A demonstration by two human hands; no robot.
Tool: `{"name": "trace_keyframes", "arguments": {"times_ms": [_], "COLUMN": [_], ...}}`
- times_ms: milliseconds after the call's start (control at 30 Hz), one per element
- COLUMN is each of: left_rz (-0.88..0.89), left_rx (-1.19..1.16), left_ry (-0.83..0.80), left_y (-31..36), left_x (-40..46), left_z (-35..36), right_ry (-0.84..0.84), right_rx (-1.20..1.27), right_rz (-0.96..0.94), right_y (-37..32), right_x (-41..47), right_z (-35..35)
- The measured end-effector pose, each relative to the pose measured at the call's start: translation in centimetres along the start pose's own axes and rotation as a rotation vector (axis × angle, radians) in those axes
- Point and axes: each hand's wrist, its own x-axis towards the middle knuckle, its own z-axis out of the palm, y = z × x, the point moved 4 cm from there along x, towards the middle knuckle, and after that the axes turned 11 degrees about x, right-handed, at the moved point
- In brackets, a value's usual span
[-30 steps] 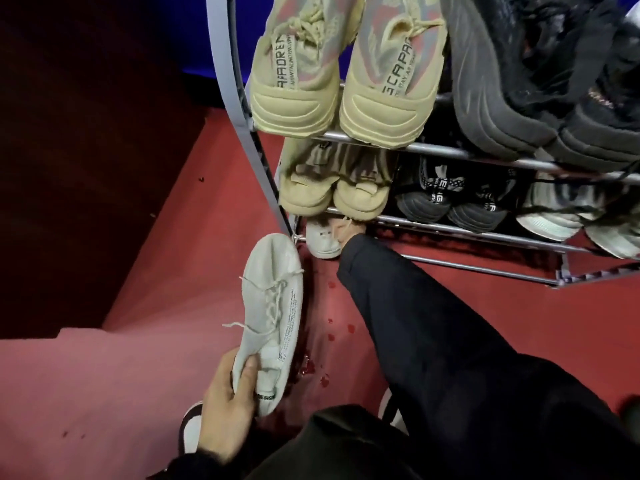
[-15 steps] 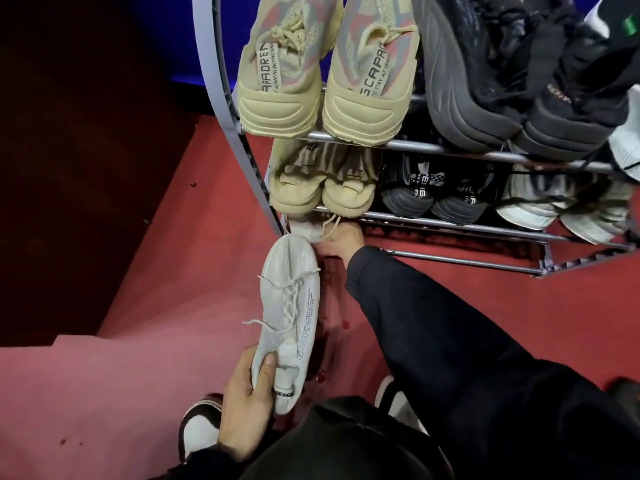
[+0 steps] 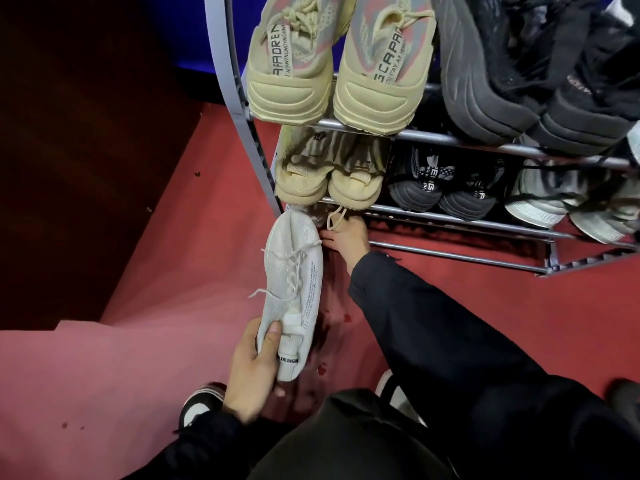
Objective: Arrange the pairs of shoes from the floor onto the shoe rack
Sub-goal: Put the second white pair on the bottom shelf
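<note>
My left hand (image 3: 252, 372) grips a white knit shoe (image 3: 294, 282) by its heel. The shoe's toe points up at the left end of the metal shoe rack's (image 3: 450, 140) lowest tier. Its partner white shoe (image 3: 297, 210) sits on that tier, almost hidden under a beige pair (image 3: 329, 178). My right hand (image 3: 348, 239) reaches in beside the partner shoe, touching a loose lace. Its fingertips lie against the held shoe's toe, and I cannot tell whether they hold anything.
Another beige pair (image 3: 339, 64) and large black shoes (image 3: 536, 81) fill the top tier. Black sneakers (image 3: 443, 188) and grey-white sneakers (image 3: 554, 202) sit on the middle tier. Red carpet (image 3: 519, 323) lies below the rack, a dark wall (image 3: 86, 168) stands left, and my own shoe (image 3: 199, 407) shows below.
My left hand has brought the white shoe's toe up to the rack's lower left corner. The partner shoe has slid further under the beige pair, and my right hand stays beside it.
</note>
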Motion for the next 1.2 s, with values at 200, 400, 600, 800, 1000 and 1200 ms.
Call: {"name": "trace_keyframes", "arguments": {"times_ms": [200,400,600,800,1000,1200], "left_rz": [-0.030,0.049,0.106,0.292,0.287,0.268], "left_rx": [-0.057,-0.053,0.366,0.714,0.757,0.730], "left_ry": [-0.143,-0.259,-0.187,-0.136,-0.164,-0.068], "left_y": [3.3,7.7,8.4,9.8,10.0,10.0], "left_x": [0.9,2.6,6.8,12.0,14.0,15.0], "left_z": [4.0,8.7,8.3,6.5,7.1,7.8], "right_ry": [0.033,-0.143,0.059,0.149,0.257,0.252], "right_rx": [-0.178,-0.115,-0.059,-0.131,-0.268,-0.240], "right_rz": [-0.157,-0.123,-0.054,-0.067,0.001,0.014], "right_y": [0.2,1.0,-0.7,-2.5,-1.9,-1.6], "right_x": [-13.2,-17.3,-9.0,-3.2,0.0,-0.3], "right_z": [-6.2,-8.0,-7.8,-5.5,-5.2,-5.5]}}
